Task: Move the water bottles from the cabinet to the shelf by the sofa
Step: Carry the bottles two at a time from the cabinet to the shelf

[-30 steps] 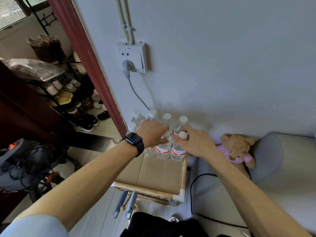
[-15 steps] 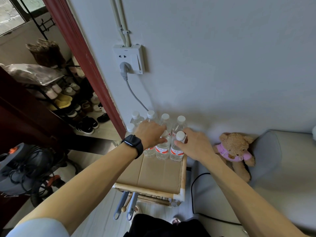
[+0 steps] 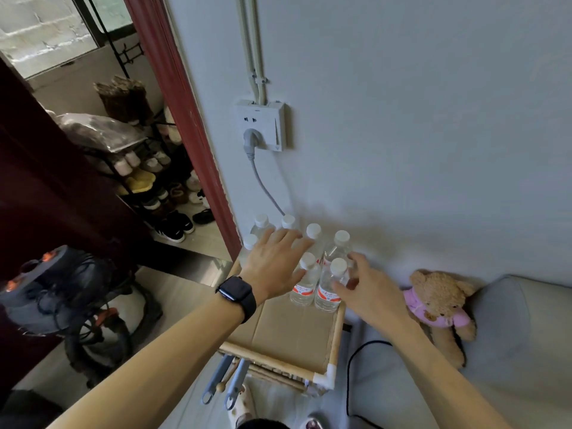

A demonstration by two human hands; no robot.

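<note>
Nearest, the front half of the bamboo-framed shelf with a brown cardboard top lies bare. The clear plastic water bottles with white caps and red labels stand upright in a tight cluster along its back edge, against the grey wall.

Half a second ago both hands were curled over bottle tops in the front row; now both have let go. The left hand, a black smartwatch on its wrist, hovers over the left of the cluster with fingers straight and spread, holding nothing. The right hand has opened too, fingers relaxed, just beside the front-right bottle near the shelf's right edge. Whether a fingertip brushes that bottle I cannot tell.

Nothing has tipped on release, so this delivery looks finished and the hands seem free to fetch more. The cabinet is out of view, so how many bottles remain there cannot be judged.
</note>
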